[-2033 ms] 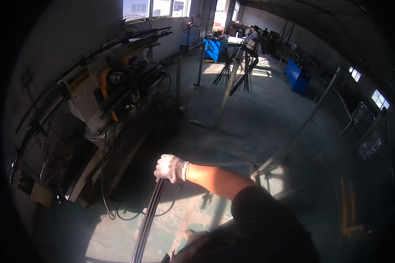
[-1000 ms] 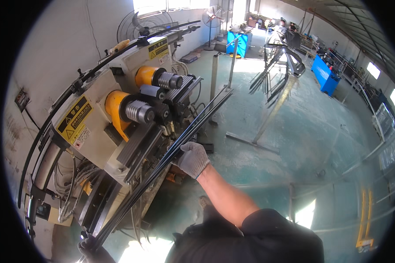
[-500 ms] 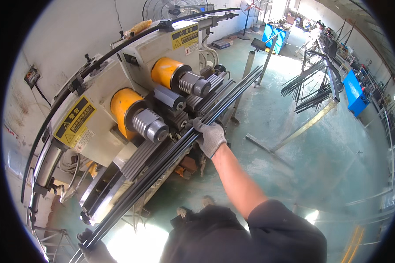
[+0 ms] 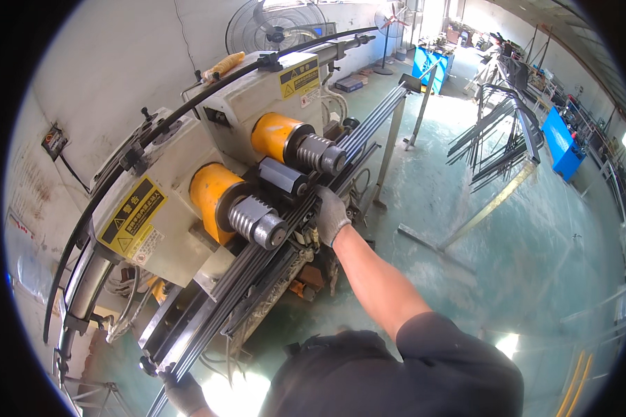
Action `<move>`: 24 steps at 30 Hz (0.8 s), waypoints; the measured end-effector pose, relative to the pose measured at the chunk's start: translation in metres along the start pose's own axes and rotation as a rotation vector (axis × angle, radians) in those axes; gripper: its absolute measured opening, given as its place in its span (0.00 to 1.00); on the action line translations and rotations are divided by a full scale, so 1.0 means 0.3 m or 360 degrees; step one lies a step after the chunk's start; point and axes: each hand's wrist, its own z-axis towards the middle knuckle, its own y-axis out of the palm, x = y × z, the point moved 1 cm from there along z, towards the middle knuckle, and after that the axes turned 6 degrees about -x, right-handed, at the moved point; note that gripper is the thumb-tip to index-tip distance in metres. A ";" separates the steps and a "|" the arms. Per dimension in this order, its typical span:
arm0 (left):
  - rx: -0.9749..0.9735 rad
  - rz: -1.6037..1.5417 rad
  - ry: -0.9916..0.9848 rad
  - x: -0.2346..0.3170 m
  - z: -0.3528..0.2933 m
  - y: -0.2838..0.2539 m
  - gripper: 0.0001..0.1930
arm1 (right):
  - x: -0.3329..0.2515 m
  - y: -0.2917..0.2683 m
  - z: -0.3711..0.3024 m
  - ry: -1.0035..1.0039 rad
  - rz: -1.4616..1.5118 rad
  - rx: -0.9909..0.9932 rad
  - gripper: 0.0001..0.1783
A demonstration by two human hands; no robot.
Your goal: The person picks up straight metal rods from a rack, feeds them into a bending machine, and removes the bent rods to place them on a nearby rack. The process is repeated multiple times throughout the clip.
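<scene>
A bundle of long thin dark metal rods (image 4: 219, 306) runs slantwise along the bed of a machine, below its two ribbed steel rollers (image 4: 257, 222). My left hand (image 4: 186, 393), in a grey glove, is closed round the rods near their lower left end. My right hand (image 4: 332, 217), in a light grey glove, grips the bundle further up, beside the grey block (image 4: 282, 177) between the rollers. Its fingertips are partly hidden among the rods. The rods' far ends reach past the machine toward an upright metal stand (image 4: 391, 139).
Orange collars (image 4: 219, 198) sit behind the rollers on the pale machine housing (image 4: 153, 222). A black hose (image 4: 188, 104) arches over it. On the right, a rack (image 4: 515, 118) carries more rods, with a slanted metal leg (image 4: 487, 205) on the green floor. A fan (image 4: 275, 31) stands behind.
Both hands have shifted the rods toward the machine, from in front of it onto its bed beneath the rollers. The left hand has moved up and right; the view has shifted slightly.
</scene>
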 end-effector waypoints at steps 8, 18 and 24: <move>0.0346 -0.0371 -0.0211 -0.010 0.071 0.255 0.24 | 0.099 -0.027 0.111 -0.0035 -0.0543 0.0183 0.17; 0.0297 -0.1123 -0.0354 -0.012 0.158 0.129 0.21 | 0.116 -0.042 0.134 -0.0194 -0.0604 0.0369 0.18; 0.0315 -0.0354 -0.0066 0.025 0.127 0.086 0.22 | 0.125 -0.047 0.130 -0.0202 -0.0488 0.0339 0.20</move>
